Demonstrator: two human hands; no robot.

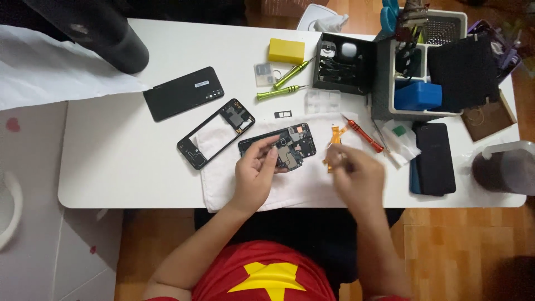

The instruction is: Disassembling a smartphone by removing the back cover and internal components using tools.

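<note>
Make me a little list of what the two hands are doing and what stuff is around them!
left hand: fingers on the opened phone, steadying it on the white towel
right hand: pinches an orange ribbon cable; blurred
beside phone: empty phone frame and black back cover
tools: two green screwdrivers, one red screwdriver
far right: dark phone
surface: white table

White counter (111,167), white towel (301,189), and pretty much everything phone-related is black: the back cover (183,93), the frame (214,134), the opened phone (278,146). Two lime-green screwdrivers (287,81), one red-orange screwdriver (363,134), a yellow block (286,51), a blue box (418,95). Shirt (262,276) is red with a yellow star.
</note>
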